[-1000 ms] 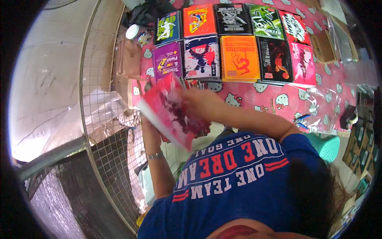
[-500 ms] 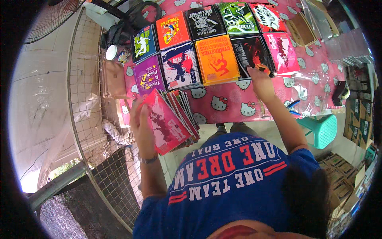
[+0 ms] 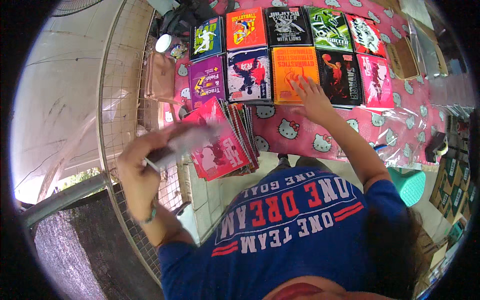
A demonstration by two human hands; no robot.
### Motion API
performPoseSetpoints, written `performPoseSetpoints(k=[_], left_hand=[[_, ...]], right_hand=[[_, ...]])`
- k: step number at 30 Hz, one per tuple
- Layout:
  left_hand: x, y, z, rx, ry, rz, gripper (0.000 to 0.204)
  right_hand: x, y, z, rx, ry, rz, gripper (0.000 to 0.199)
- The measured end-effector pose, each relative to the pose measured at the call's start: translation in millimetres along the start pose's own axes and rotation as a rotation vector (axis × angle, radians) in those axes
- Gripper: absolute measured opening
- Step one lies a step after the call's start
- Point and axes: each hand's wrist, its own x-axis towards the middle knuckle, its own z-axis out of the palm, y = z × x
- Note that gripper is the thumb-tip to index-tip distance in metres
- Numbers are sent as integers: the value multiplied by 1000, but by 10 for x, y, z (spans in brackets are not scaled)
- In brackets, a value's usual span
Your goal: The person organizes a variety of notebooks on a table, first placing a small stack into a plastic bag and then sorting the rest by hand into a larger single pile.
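Observation:
My right hand (image 3: pixel 311 97) has its fingers spread over the lower part of an orange spiral notebook (image 3: pixel 295 62). Beside it lies a black notebook with a basketball player (image 3: pixel 341 77). My left hand (image 3: pixel 142 157) is raised left of a stack of spiral notebooks with a pink-red cover on top (image 3: pixel 220 145). Its fingers look curled round a dark, greyish thing with a pale edge, too smeared by motion to name. The stack leans askew at the table's near left edge.
Two rows of colourful notebooks, including a purple one (image 3: pixel 206 80) and a green one (image 3: pixel 330 30), cover the pink patterned tablecloth (image 3: pixel 272 112). Wire mesh (image 3: pixel 112 100) stands at left. A green stool (image 3: pixel 407 187) and cartons (image 3: pixel 452 182) are at right.
My left hand has left the stack and swung left. My right hand has shifted from the black notebook onto the orange one. The black notebook's picture now faces the other way up.

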Motion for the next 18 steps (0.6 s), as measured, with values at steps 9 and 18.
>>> performPoseSetpoints(k=[9,18], left_hand=[[-444,-351,1246,508,-290,447,22],[-907,-969,1283,-1226,321,-635,60]], right_hand=[[153,13,-215,-34,-87,-122,48],[489,-1788,-1050,230,225,-766,37]])
